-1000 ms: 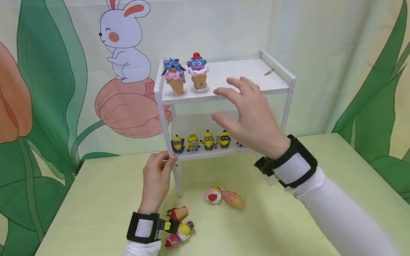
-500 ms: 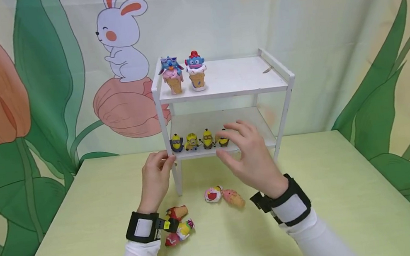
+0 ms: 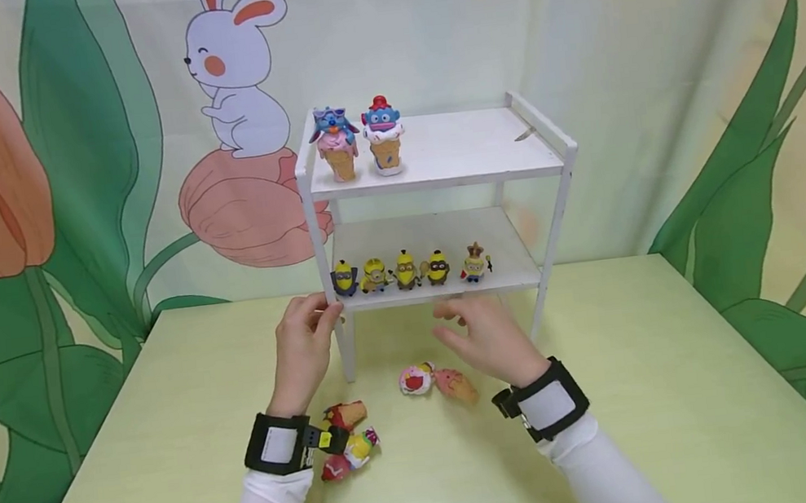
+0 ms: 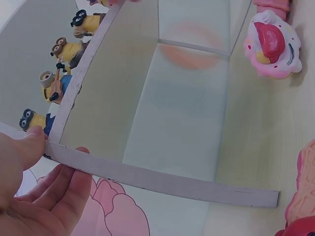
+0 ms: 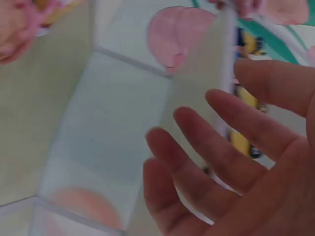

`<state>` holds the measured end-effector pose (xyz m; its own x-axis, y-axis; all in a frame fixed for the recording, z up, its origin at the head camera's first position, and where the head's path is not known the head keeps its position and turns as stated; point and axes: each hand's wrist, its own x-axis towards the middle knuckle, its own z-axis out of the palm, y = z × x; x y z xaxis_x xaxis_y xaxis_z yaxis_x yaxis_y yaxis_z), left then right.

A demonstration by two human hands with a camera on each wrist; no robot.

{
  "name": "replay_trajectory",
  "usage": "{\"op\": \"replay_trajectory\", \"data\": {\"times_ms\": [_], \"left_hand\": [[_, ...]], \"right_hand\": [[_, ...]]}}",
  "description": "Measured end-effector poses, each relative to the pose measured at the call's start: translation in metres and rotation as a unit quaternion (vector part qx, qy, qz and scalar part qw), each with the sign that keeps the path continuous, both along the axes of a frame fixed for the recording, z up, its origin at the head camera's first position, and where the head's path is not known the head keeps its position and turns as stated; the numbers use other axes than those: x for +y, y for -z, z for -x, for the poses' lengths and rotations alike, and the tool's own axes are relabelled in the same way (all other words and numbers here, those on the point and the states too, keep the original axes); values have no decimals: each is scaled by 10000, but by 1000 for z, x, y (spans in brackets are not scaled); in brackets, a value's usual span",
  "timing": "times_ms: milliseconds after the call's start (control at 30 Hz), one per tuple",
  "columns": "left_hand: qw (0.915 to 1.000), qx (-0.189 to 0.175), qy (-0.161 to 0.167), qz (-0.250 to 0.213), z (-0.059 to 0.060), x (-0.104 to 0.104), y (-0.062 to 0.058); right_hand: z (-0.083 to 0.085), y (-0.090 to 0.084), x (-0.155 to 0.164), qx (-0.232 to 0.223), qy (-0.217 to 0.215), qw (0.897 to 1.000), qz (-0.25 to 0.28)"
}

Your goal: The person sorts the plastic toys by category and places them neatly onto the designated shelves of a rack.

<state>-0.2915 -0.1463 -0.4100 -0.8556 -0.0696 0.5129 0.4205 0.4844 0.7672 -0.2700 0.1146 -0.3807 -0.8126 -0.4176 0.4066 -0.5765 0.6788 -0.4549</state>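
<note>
A white two-tier shelf [image 3: 466, 146] stands on the table. My left hand [image 3: 301, 348] holds its front left leg [image 4: 172, 178] at lower-shelf height, thumb on one side and fingers on the other. My right hand [image 3: 489, 339] is in front of the lower shelf's edge, fingers relaxed and holding nothing. Below it lie a pink ice-cream cone figurine [image 3: 456, 385] and a pink-and-white figurine [image 3: 415, 380], side by side. Several yellow minion figurines [image 3: 405, 271] stand in a row on the lower shelf, the rightmost minion [image 3: 474, 264] set slightly apart.
Two blue-headed ice-cream cone figurines, one with sunglasses [image 3: 338, 145] and one with a red hat [image 3: 384, 137], stand at the upper shelf's left. Beside my left wrist lie a red-topped cone figurine [image 3: 346, 415] and a yellow-and-white figurine [image 3: 360, 449]. A printed curtain [image 3: 424, 28] hangs behind.
My right hand has come down from in front of the upper shelf to below the lower shelf's edge, uncovering the rightmost minion. My left hand stays on the shelf leg.
</note>
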Motion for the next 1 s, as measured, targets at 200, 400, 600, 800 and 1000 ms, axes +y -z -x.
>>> {"op": "replay_trajectory", "data": {"times_ms": [200,400,600,800,1000], "left_hand": [[10000,-66,-9,-16,-1,0,0],[10000,-27,23,-21,-1,0,0],[9999,-108,29,-18,0,1,-1],[10000,-21,61,-29,2,1,-1],[10000,-75,20,-11,-1,0,-1]], "right_hand": [[20,33,-1,-835,93,9944,-633],[30,50,-4,-1320,183,9871,-891],[34,59,-3,-1569,268,9792,-1256],[35,63,-4,-1826,93,9729,-1414],[34,65,-2,-2092,-188,9656,-1530]]}}
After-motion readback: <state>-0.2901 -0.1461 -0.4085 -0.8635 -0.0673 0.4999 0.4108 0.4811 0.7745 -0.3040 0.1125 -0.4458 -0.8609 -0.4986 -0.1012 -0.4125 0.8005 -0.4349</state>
